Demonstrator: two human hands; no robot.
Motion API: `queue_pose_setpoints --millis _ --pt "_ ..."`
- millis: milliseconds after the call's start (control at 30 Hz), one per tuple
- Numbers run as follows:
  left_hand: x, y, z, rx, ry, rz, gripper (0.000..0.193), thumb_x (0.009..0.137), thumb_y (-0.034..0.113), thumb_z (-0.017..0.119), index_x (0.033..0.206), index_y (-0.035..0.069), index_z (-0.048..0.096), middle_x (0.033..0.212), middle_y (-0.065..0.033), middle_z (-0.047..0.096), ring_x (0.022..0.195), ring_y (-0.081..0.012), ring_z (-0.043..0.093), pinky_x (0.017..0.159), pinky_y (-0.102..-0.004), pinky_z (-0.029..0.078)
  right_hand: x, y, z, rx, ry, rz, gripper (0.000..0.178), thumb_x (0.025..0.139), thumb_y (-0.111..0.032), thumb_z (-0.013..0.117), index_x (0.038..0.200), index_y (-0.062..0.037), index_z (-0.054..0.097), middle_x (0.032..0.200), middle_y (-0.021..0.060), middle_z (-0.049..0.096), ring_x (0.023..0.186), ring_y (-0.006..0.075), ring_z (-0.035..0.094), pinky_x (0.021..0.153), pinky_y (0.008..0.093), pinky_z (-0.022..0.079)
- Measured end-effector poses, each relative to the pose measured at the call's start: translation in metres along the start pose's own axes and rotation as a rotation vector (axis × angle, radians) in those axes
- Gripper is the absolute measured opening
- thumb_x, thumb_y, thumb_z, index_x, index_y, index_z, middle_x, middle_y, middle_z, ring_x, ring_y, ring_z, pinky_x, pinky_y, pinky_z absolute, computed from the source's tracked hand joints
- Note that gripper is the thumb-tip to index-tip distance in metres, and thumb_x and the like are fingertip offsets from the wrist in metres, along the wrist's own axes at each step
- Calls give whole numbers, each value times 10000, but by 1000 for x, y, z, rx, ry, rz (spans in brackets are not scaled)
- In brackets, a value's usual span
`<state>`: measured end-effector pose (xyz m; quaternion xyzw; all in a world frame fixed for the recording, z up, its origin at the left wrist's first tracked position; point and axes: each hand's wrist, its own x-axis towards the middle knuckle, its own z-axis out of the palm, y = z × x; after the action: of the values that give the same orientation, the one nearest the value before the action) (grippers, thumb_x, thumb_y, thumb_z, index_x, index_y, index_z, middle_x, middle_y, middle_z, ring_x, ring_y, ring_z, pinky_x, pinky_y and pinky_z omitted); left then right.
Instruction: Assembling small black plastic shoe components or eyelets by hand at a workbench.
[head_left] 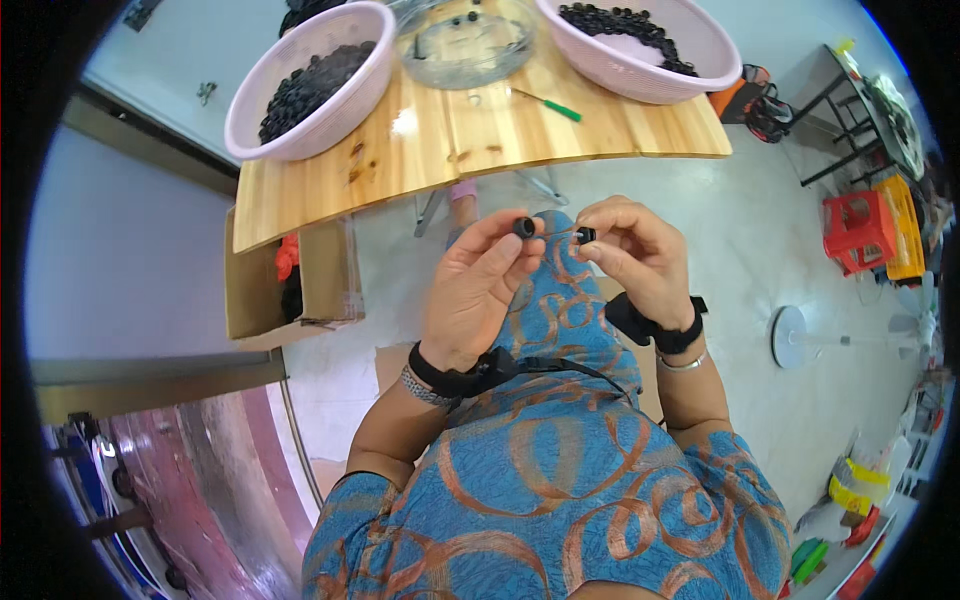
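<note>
Between the thumb and fingers of my left hand (482, 270) is a small round black cap (523, 227), its hollow side turned toward my right hand. My right hand (640, 245) pinches a small black part (586, 235) with a short pale tip pointing left. The two pieces are apart, held over my lap just in front of the table edge. Both hands are closed on what they hold. Fine detail of the right-hand part is too small to make out.
On the wooden table (430, 160) stand a left pink basket (310, 140) and a right pink basket (640, 85), both with many black pieces. Between them are a clear tray (465, 70) and a green-handled screwdriver (560, 108). A cardboard box (340, 270) sits below left.
</note>
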<state>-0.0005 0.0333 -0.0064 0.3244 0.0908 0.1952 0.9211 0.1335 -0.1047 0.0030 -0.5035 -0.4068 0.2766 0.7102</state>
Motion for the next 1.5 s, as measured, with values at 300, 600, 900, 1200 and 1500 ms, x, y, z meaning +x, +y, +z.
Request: queue_pose_setpoints --millis 300,600,900,1200,1500 --pt "-5 3 0 314 -18 182 284 874 30 519 1156 -1 509 1040 -89 592 914 -138 586 801 -245 488 16 -15 24 -608 -7 -326 206 726 12 648 924 0 590 789 81 571 624 163 540 554 249 433" --pt "-4 6 4 127 10 97 264 865 2 514 1129 -2 519 1053 -83 581 949 -150 576 813 -249 485 16 -11 30 -610 -2 -320 240 728 9 638 962 -6 586 833 98 580 668 194 591 569 275 481" --pt "1 1 0 41 3 76 255 865 -3 507 1117 36 517 1097 -90 567 985 -154 558 864 -272 464 15 -14 32 -605 14 -278 198 722 -20 644 903 -12 565 807 105 571 652 221 588 565 292 476" --pt "0 -5 -4 164 -8 162 296 842 -35 514 1131 28 519 1150 -123 546 1043 -195 535 914 -323 440 16 -11 32 -708 50 -309 171 719 -67 641 864 -34 556 736 101 542 648 280 568 551 348 454" --pt "-1 -7 -1 228 1 211 274 834 -38 527 1103 11 546 1122 -137 567 1030 -193 547 901 -322 451 13 -13 30 -749 45 -319 154 734 -63 624 867 -32 553 737 102 531 646 290 559 544 365 447"
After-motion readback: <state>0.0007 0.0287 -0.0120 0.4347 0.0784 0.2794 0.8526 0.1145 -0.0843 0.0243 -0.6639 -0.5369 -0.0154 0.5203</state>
